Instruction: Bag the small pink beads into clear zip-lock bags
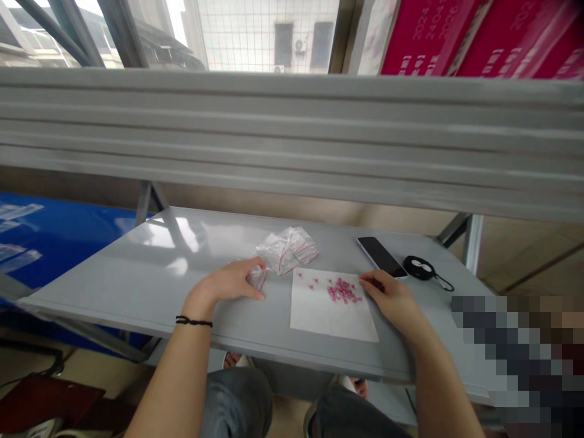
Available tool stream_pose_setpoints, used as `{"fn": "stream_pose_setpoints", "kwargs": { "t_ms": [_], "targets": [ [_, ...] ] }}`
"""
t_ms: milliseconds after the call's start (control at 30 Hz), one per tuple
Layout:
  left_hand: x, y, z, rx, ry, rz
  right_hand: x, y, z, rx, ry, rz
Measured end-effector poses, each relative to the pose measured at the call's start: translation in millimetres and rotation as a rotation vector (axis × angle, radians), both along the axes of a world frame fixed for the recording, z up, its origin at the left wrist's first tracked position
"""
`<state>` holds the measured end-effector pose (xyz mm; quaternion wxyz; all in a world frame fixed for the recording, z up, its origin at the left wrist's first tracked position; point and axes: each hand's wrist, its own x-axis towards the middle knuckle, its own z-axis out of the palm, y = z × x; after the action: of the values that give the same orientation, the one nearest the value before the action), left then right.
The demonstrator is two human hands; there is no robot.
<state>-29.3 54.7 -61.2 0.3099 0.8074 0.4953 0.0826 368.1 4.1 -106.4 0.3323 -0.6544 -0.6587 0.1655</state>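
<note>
A sheet of white paper (319, 313) lies flat on the grey table, bearing a loose cluster of small pink pellets (342, 292). A few pellets are scattered towards the paper's upper left. My left hand (232, 281), left of the paper, curves its thumb and fingers around a small clear zip bag (258, 277). Just beyond it is a pile of clear zip bags with red seal lines (289, 248). At the paper's upper right edge is my right hand (385, 295), thumb and fingers drawn together beside the pellets. Whatever is between those fingertips is too small to make out.
A dark phone (381, 255) and a black round case with a strap (418, 267) lie beyond my right hand. A grey shelf beam (292, 134) crosses above the table (150, 274). Magenta boxes (483, 42) stand on the shelf; a blue surface (64, 243) is at left.
</note>
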Motion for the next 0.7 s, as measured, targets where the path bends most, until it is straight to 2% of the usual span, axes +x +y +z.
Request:
{"fn": "stream_pose_setpoints", "kwargs": {
  "t_ms": [200, 333, 433, 500, 600, 700],
  "targets": [
    [0.9, -6.0, -2.7, 0.227, -0.087, 0.072, 1.1, -2.0, 1.5, 0.004, 0.155, -0.025],
    [5.4, -11.7, -1.1, 0.397, -0.192, 0.166, -12.5, -8.0, 18.6, -0.002, 0.407, -0.006],
    [11.5, -19.9, 1.4, 0.516, -0.29, 0.217, -33.3, -13.4, 36.0, 0.025, 0.496, 0.03],
    [18.8, -27.7, 2.2, 0.537, -0.409, 0.18, -51.6, -18.1, 48.7, 0.042, 0.493, 0.095],
    [37.6, -42.0, 1.7, 0.459, -0.585, 0.067, -81.5, -28.8, 70.3, 0.098, 0.41, 0.241],
    [62.5, -56.3, -0.3, 0.406, -0.626, 0.029, -106.2, -41.9, 89.5, 0.168, 0.296, 0.388]
  ]
}}
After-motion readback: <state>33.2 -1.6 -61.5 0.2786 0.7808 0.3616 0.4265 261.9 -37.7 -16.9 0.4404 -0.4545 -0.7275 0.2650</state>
